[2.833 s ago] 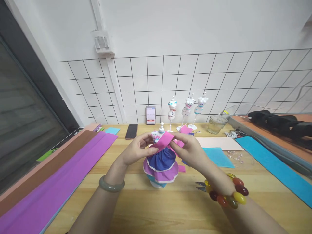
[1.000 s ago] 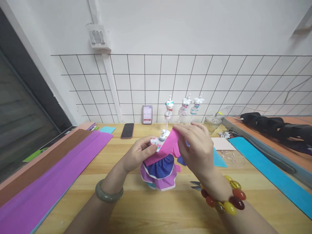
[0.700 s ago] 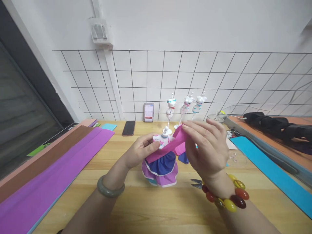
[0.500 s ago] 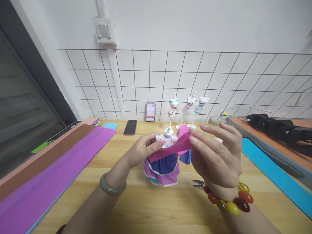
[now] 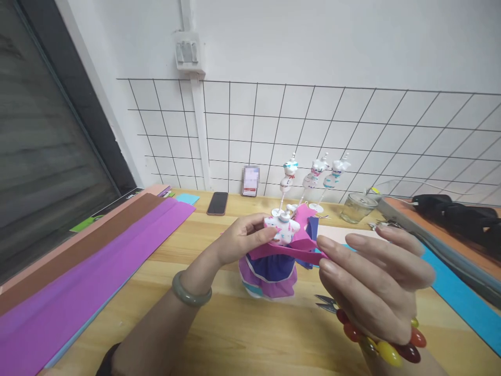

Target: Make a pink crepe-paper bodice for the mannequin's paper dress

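My left hand (image 5: 246, 239) is closed around the shoulder of a small white doll dress form (image 5: 288, 230) with pink marks, thumb on its front. The form wears a layered skirt (image 5: 270, 271) in dark blue, purple and teal with white edging. A pink strip (image 5: 287, 253) crosses the form's waist and stretches to the right. Thumb and index finger of my right hand (image 5: 376, 277) pinch the strip's right end, the other fingers spread. Under that hand lie scissors (image 5: 325, 304), their handles hidden. More pink and dark blue pieces (image 5: 312, 230) lie behind the strip.
Three bare dress forms (image 5: 288, 183) stand at the back. A phone (image 5: 251, 180) leans on the wall and a dark phone (image 5: 217, 203) lies flat. Purple sheets (image 5: 129, 266) line the left side, a blue sheet (image 5: 462, 297) the right. A glass jar (image 5: 358, 208) stands back right.
My view has turned a little to the left. My right hand has moved right and down with the strip's end, and the strip now looks narrower and lower. The left hand keeps its hold.
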Available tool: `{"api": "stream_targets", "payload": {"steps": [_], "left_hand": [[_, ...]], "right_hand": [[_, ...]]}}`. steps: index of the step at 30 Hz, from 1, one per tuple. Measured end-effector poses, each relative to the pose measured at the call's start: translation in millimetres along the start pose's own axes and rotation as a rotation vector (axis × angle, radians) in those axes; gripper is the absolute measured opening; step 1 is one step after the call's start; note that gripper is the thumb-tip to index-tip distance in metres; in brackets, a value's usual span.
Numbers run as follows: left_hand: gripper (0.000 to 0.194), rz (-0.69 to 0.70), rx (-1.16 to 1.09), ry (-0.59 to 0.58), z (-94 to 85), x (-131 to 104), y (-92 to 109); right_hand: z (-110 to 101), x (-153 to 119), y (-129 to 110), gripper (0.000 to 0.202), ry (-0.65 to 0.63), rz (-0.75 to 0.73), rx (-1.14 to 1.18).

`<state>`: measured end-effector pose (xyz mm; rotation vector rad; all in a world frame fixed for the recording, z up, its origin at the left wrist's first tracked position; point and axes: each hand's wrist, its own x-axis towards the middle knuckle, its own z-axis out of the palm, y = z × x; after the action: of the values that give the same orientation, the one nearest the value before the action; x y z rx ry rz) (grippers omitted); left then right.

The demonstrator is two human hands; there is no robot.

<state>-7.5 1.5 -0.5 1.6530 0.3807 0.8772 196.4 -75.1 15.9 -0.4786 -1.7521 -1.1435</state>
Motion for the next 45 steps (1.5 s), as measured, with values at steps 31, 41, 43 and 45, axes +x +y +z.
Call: {"api": "stream_targets", "payload": {"steps": [31, 41, 43, 45], "left_hand": [[0.055, -0.002, 0.042, -0.070, 1.0, -2.2, -2.8], [0.035, -0.016, 0.176, -0.019, 5.2, -1.7, 2.0], [0.034, -0.014, 0.175, -0.016, 5.1, -1.3, 1.4], [0.034, -0.019, 0.178, -0.012, 4.8, -1.2, 1.0]], "right_hand": [[26.0, -0.5, 3.4, 0.051, 0.055, 0.470, -0.051], [27.9, -2.7, 4.7, 0.041, 0.041, 0.457, -0.016], [28.7, -3.5, 4.1, 0.041, 0.052, 0.478, 0.001], [29.6, -3.2, 2.9, 0.042, 0.064, 0.511, 0.030]]}}
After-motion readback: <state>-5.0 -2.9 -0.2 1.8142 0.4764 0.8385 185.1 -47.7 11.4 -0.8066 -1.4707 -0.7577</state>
